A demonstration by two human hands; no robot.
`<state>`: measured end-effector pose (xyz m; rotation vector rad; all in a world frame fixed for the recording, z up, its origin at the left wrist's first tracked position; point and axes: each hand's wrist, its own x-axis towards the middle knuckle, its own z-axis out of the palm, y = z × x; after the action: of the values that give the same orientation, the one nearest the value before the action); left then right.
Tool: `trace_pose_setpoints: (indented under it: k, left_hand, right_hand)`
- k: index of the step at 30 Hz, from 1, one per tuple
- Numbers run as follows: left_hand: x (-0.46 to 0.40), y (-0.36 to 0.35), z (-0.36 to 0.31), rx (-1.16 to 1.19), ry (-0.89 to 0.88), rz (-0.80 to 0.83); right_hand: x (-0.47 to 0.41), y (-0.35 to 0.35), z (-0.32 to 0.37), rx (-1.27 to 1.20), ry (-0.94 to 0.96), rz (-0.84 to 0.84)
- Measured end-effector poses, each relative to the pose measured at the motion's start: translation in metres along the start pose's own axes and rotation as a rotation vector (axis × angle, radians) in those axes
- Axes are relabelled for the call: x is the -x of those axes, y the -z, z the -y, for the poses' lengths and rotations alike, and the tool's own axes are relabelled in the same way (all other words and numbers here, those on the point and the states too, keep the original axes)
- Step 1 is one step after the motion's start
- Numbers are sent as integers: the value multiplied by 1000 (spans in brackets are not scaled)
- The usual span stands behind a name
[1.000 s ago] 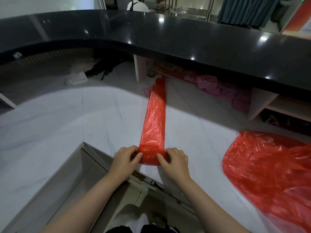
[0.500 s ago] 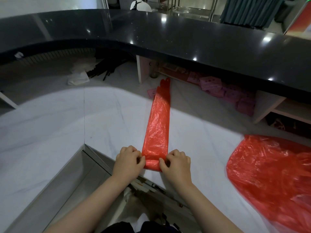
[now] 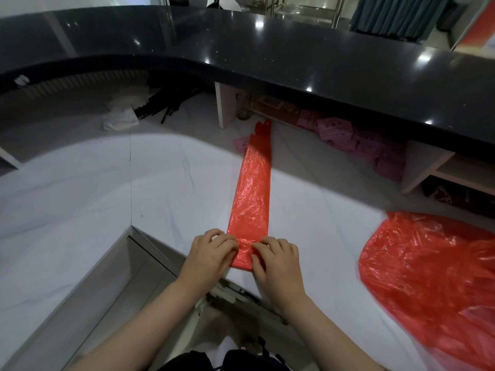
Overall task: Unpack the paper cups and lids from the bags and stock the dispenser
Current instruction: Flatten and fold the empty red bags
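A red plastic bag (image 3: 253, 188), folded into a long narrow strip, lies flat on the white marble desk (image 3: 80, 204) and runs away from me. Its near end is turned over into a small fold. My left hand (image 3: 211, 253) and my right hand (image 3: 276, 259) sit side by side on that fold, fingers curled, pinching the plastic at its crease. A second red plastic bag (image 3: 434, 277) lies spread out and crumpled at the right. No cups, lids or dispenser are in view.
A raised black counter (image 3: 294, 54) curves along the far side. Under it are pink paper slips (image 3: 356, 140), a white cloth (image 3: 120, 120) and dark rods (image 3: 166, 105). A grey cut-out edge (image 3: 128, 239) of the desk lies by my left arm.
Both hands have moved the folded near end of the strip a little further away from me, and the fold now looks flatter and tighter.
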<state>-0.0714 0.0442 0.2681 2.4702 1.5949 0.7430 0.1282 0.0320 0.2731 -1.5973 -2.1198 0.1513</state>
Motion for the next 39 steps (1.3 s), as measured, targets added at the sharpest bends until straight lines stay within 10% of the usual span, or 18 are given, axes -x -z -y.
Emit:
trace_pose_setpoints:
  k: [17,39]
  left_hand:
    - [18,11,20,5,-54,217]
    - [-6,24,6,233,154,136]
  right_hand:
    - [24,18,-30,60,308,54]
    - [-12,36,-17,-424,-263,315]
